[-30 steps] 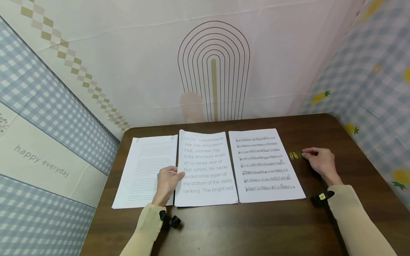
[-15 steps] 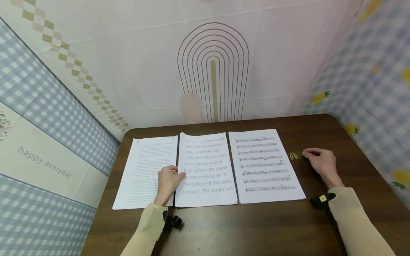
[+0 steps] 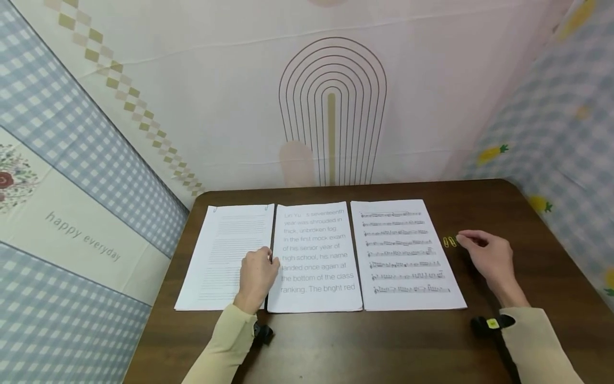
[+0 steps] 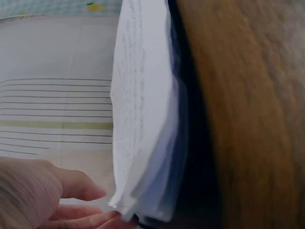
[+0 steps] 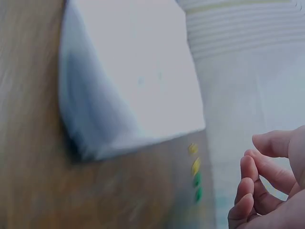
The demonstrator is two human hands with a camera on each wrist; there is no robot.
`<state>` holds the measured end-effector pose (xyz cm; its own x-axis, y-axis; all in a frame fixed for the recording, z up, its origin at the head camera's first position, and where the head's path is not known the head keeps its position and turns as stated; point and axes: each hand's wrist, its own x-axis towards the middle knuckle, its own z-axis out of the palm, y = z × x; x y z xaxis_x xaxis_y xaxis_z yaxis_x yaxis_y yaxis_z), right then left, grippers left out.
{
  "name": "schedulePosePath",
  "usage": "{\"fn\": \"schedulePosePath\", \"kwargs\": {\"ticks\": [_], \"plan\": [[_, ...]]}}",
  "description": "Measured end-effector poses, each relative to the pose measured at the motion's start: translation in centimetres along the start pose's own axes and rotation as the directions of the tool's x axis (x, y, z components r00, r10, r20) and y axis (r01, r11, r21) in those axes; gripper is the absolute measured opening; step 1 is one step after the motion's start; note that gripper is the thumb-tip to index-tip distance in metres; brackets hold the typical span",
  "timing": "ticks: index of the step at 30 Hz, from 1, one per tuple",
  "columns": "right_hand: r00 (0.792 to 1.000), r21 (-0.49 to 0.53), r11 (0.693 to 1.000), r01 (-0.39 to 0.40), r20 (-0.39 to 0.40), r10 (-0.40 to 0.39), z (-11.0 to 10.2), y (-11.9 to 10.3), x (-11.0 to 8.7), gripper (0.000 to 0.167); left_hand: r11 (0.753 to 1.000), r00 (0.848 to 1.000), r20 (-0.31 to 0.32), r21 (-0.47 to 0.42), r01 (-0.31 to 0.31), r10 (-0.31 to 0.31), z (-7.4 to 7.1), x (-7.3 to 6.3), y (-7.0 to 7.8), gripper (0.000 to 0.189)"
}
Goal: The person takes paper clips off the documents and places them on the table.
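Since the earlier frame, the left hand (image 3: 257, 274)'s thumb has slipped back to the left edge of the middle text stack (image 3: 316, 256), whose wavy far edge now lies flatter. Whether that hand pinches any sheets, I cannot tell; it covers part of the clipped stack (image 3: 223, 256) beside it. On the right, the right hand (image 3: 491, 256) is loosely curled, thumb and forefinger slightly apart. It partly blocks the head view of the green clips (image 5: 197, 180), which lie in a row with the yellow clips (image 3: 446, 242) on the surface (image 3: 364, 341), just right of the sheet music (image 3: 408, 256). A patterned cloth (image 3: 230, 96) backs the surface.
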<state>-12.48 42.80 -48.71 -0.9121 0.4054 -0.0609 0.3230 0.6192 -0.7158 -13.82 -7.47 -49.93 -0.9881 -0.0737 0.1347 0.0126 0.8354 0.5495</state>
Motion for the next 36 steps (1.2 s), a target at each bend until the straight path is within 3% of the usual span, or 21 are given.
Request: {"fn": "schedulePosePath", "kwargs": {"ticks": [6,11,14,18,25,36], "plan": [[0.998,0.024,0.998,0.059,0.001,-0.059,0.4,-2.4,-1.2,0.045,1.000,0.998,-0.058,0.016,0.005,-0.004,-1.6,-0.1,-1.1,0.018],[0.995,0.033,0.996,0.080,0.058,-0.082,1.6,-4.7,-2.4,0.045,0.998,0.991,-0.134,0.052,0.038,-0.030,-3.4,-0.4,-4.1,0.017],[0.985,0.029,0.990,0.137,0.103,-0.140,2.4,-6.3,-3.3,0.045,0.994,0.982,-0.177,0.072,0.077,-0.063,-4.6,-0.7,-6.1,0.017],[0.957,0.033,0.969,0.246,0.152,-0.248,3.5,-8.1,-4.6,0.042,0.985,0.966,-0.225,0.081,0.150,-0.129,-5.9,-0.9,-8.2,0.022],[0.896,0.082,0.928,0.363,0.240,-0.372,7.1,-11.1,-6.8,0.028,0.955,0.945,-0.203,0.093,0.280,-0.257,-7.1,-0.6,-10.3,0.038],[0.792,0.267,0.887,0.377,0.404,-0.458,15.7,-16.9,-10.6,0.017,0.926,0.921,-0.157,0.070,0.371,-0.357,-7.8,-0.7,-11.9,0.059]]}}
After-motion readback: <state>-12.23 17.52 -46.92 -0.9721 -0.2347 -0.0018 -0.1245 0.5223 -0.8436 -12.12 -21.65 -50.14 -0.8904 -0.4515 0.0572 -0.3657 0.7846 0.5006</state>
